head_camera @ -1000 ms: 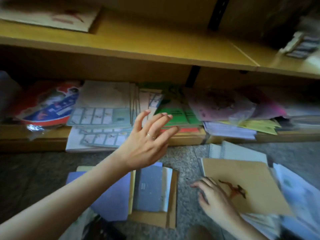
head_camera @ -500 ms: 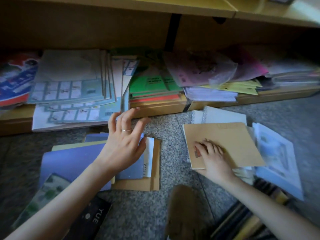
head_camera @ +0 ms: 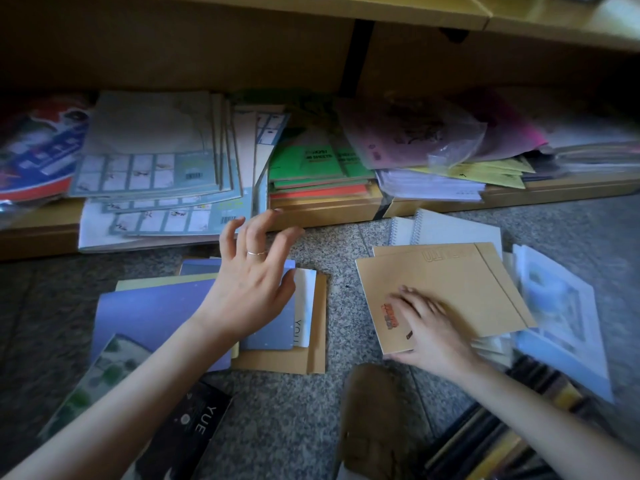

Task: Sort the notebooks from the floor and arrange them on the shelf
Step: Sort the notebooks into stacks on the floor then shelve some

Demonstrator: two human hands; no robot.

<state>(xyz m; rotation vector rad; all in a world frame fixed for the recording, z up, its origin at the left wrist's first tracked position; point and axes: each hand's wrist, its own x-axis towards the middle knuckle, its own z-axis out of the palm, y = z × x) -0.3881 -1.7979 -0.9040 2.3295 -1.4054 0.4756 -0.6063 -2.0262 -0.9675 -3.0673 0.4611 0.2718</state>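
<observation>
Notebooks lie in piles on the grey floor in front of a low wooden shelf (head_camera: 329, 209). My left hand (head_camera: 252, 282) hovers with spread, slightly bent fingers over a stack of blue notebooks (head_camera: 152, 306), and it holds nothing. My right hand (head_camera: 429, 330) grips the near left corner of a brown kraft notebook (head_camera: 460, 282), fingers on top and thumb under the edge. That notebook lies on a second brown one and on white spiral notebooks (head_camera: 450, 226). On the shelf are grey-teal notebooks (head_camera: 149, 161) and green notebooks (head_camera: 311, 161).
Pink plastic-wrapped packets (head_camera: 408, 133) and yellow sheets fill the shelf's right bay. On the floor lie a black "YUE" notebook (head_camera: 194, 424), a pale blue illustrated notebook (head_camera: 561, 317), a brown slipper (head_camera: 374, 410) and dark books (head_camera: 485, 441) at the bottom right.
The view has tilted down toward the floor. My left hand came down from the shelf to above the blue stack. My right hand slid to the brown notebook's near corner.
</observation>
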